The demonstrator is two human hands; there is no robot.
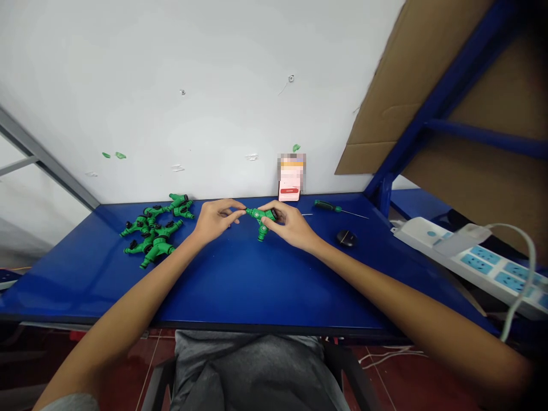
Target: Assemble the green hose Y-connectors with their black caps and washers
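My right hand [293,225] grips a green plastic Y-shaped hose splitter [259,216] with black parts, holding it just above the blue table. One outlet points left and another points down toward me. My left hand [216,219] is closed in a pinch, thumb and index fingertip at the end of the left outlet; whether a small part sits between them is too small to see. To the left lies a pile of similar green hose splitters [160,246] with black knobs and collars.
A phone [290,181] with a lit screen leans on the white wall. Right of it lie a green-handled screwdriver [327,206] and a round black object [346,238]. A white power strip [471,260] with a cable stands at the right, by the blue metal frame [385,197].
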